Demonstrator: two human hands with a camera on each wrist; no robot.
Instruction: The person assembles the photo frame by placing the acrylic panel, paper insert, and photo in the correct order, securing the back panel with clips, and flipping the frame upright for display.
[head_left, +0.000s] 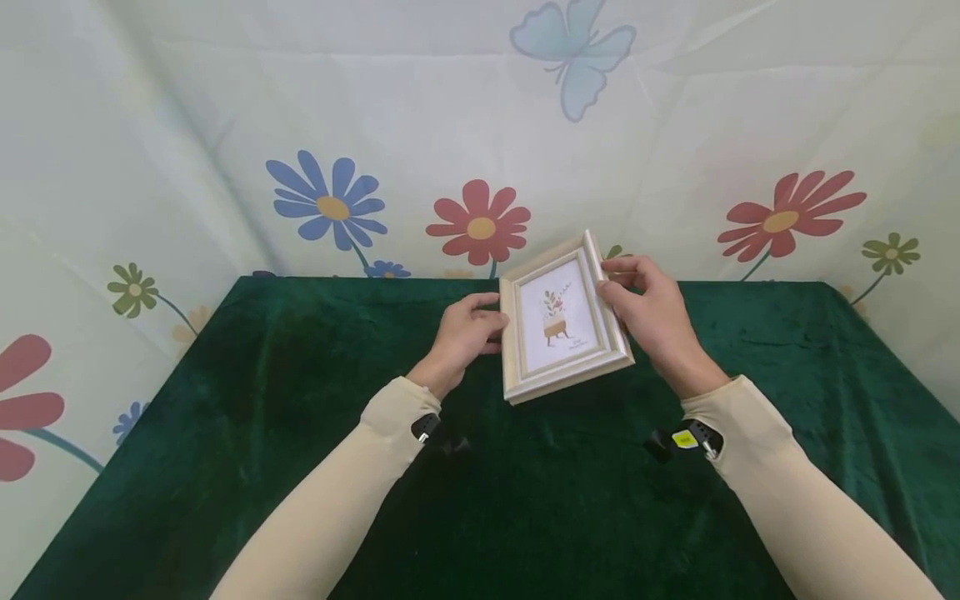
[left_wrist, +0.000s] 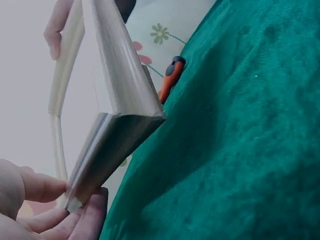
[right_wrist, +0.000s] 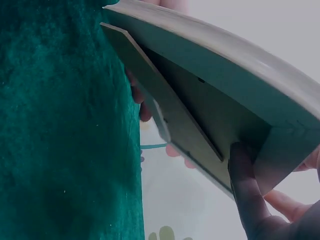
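Observation:
A cream picture frame (head_left: pixel 560 321) is held up above the green cloth, tilted, its print of a potted plant facing the head camera. My left hand (head_left: pixel 468 333) pinches its left side, thumb in front and fingers behind. On the opposite side, my right hand (head_left: pixel 648 312) grips the upper right edge. The right wrist view shows the recessed back, with a flat stand leg (right_wrist: pixel 165 95) angled out from it. One right finger (right_wrist: pixel 245 185) reaches into that recess, and left fingertips (right_wrist: pixel 140 100) show beyond the leg.
Dark green cloth (head_left: pixel 570 500) covers the table. Behind it hangs a pale backdrop (head_left: pixel 420 108) printed with flowers and a butterfly. An orange and black handle (left_wrist: pixel 172 77) shows past the frame in the left wrist view; its kind is unclear.

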